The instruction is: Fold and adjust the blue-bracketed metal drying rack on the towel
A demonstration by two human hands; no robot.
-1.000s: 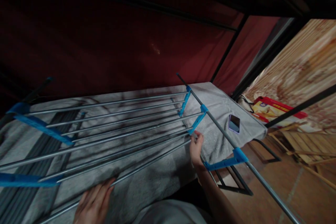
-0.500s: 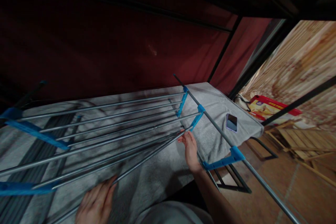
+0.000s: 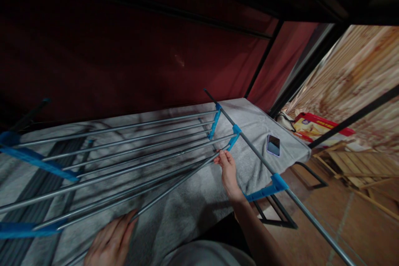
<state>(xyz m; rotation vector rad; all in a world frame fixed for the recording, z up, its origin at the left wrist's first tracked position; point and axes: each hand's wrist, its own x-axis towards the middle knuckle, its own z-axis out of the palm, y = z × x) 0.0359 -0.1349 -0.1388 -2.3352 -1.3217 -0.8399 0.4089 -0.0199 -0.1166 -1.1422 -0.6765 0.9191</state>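
Note:
A thin grey metal rod (image 3: 174,188) slants across the front of a rack frame with parallel rods and blue plastic brackets. My left hand (image 3: 110,237) is wrapped over the rod's nearer part at the lower left. Close to the rod's far end, my right hand (image 3: 227,168) pinches it beside a blue bracket (image 3: 234,136). The tip reaches that bracket; whether it sits in a hole I cannot tell. A long side pole (image 3: 257,149) runs through the right-hand brackets. On the left, another blue bracket (image 3: 40,162) holds rod ends.
Grey cloth (image 3: 249,112) covers the surface under the rack. Loose dark rods (image 3: 40,199) lie at the left. A phone (image 3: 273,145) rests on the cloth at right. Beyond stand a red and yellow box (image 3: 321,126) and a wooden folding piece (image 3: 361,166). A dark red wall (image 3: 140,62) rises behind.
My right hand has moved slightly along with the rod's far end, which now sits a little higher by the bracket. My left hand keeps its hold. The whole view has shifted slightly.

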